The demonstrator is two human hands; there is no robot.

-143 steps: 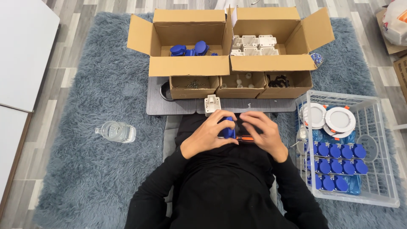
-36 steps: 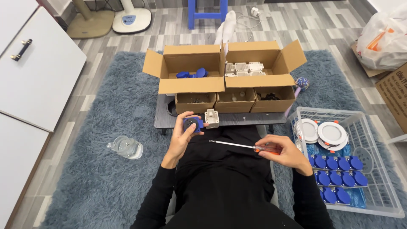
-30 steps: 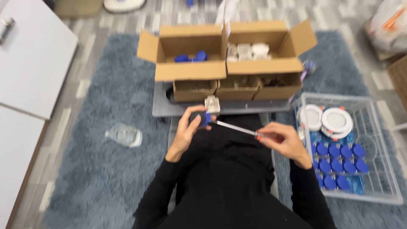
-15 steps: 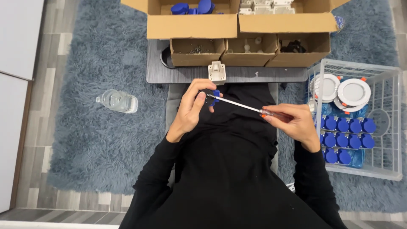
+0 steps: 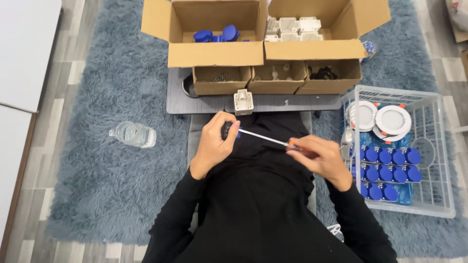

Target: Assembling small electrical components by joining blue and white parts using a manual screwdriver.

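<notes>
Black sleeves nearest. Right hand (image 5: pixel 319 158) closed around orange handle of screwdriver (image 5: pixel 278 141), metal shaft pointing left to small blue part (image 5: pixel 228 131). Left hand (image 5: pixel 215 141) clamped on this part, above the lap. Just beyond, small white box (image 5: pixel 243 102) on grey board (image 5: pixel 204 103). Wire basket (image 5: pixel 441 160) with blue caps at right, water bottle (image 5: pixel 133 134) on rug at left. Farthest, open cardboard boxes (image 5: pixel 219 48).

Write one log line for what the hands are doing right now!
left hand: holds small blue part | right hand: grips screwdriver, tip at part | wire basket: blue parts, white discs
</notes>
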